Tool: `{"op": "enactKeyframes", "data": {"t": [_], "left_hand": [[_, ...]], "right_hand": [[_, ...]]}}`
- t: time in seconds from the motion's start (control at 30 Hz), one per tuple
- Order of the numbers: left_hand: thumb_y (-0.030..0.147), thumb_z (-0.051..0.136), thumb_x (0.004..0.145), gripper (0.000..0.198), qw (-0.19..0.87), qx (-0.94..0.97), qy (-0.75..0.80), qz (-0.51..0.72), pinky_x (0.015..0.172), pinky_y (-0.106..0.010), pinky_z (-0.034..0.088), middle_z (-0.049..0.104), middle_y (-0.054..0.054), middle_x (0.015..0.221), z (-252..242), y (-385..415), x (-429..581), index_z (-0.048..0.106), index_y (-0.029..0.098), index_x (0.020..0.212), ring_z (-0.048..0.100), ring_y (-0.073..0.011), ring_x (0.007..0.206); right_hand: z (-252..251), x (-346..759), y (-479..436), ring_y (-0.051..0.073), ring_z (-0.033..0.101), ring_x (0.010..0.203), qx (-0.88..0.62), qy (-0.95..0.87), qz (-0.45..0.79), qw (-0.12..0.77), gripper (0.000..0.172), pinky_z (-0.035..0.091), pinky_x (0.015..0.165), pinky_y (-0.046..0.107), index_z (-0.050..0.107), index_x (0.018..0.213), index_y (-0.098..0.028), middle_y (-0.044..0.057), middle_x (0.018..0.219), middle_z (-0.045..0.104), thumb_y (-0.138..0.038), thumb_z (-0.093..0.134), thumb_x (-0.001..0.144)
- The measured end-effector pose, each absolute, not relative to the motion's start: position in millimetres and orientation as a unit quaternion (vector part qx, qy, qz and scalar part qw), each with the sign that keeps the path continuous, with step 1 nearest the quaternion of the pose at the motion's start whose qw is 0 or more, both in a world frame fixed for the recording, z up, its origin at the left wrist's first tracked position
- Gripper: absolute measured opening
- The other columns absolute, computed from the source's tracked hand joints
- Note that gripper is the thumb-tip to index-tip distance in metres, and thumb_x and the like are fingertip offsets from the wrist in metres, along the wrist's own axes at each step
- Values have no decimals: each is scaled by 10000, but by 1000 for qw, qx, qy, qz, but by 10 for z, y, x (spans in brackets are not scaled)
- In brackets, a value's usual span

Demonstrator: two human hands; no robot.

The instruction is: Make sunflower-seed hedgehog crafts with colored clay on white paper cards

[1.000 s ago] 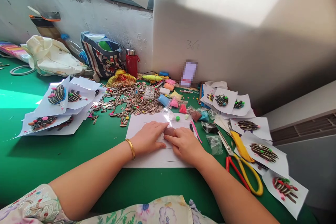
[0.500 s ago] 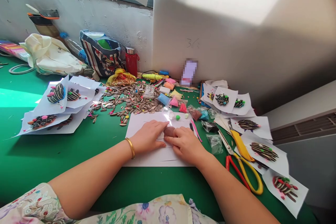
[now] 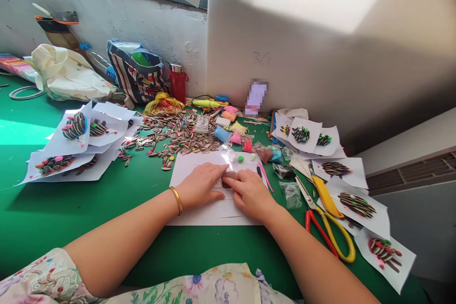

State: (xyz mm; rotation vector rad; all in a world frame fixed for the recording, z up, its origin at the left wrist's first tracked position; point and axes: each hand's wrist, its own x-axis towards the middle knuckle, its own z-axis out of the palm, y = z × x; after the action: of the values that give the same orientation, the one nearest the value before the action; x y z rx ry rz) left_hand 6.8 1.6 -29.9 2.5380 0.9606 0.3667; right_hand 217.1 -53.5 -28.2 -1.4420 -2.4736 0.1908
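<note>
Deep green across the desk (image 3: 71,218). Cream sleeve (image 3: 46,278) printed with pink, blue and green flowers. Gold on the bangle (image 3: 176,200). Dull brown on the clay lump (image 3: 228,178), plain white on the paper sheet (image 3: 210,211) beneath. Black and white stripes along the sunflower seeds (image 3: 181,135). Navy, red and white stripes on the tote bag (image 3: 137,80). Solid red on the flask (image 3: 177,84), silver at its cap. Shiny yellow on the plastic bag (image 3: 163,105). Red and yellow loops on the scissors (image 3: 329,237). Pink, blue and peach among the clay packets (image 3: 235,138).
</note>
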Motion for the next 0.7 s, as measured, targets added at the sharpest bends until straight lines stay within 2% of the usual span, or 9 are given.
{"op": "enactKeyframes", "data": {"t": [0.23,0.4,0.6,0.7], "left_hand": [[387,757,763,760,200,907,350,123,1042,-454,409,564,-116,1377,-272,13,78,416,226,1422,505,-311,1254],[377,758,764,747,202,907,349,120,1047,-450,405,565,-114,1376,-249,13,77,424,218,1413,507,-309,1248],[375,772,749,763,196,907,352,122,1031,-449,420,584,-119,1340,-269,12,71,429,205,1409,524,-306,1221],[384,774,747,775,194,908,350,124,1030,-451,420,585,-121,1336,-285,18,70,421,207,1414,527,-305,1216]], "right_hand": [[-280,2123,-507,253,466,995,-519,-845,67,112,461,330,861,382,626,1275,-302,76,1036,579,-136,561,850],[-288,2110,-491,251,466,989,-532,-838,61,106,468,326,856,386,600,1317,-301,76,1026,574,-148,543,878],[-295,2086,-462,249,466,995,-542,-832,62,95,404,321,845,380,635,1267,-324,72,1022,570,-173,550,902],[-287,2096,-453,236,463,985,-546,-829,63,104,437,320,845,361,620,1287,-329,64,996,558,-149,545,896]]}}
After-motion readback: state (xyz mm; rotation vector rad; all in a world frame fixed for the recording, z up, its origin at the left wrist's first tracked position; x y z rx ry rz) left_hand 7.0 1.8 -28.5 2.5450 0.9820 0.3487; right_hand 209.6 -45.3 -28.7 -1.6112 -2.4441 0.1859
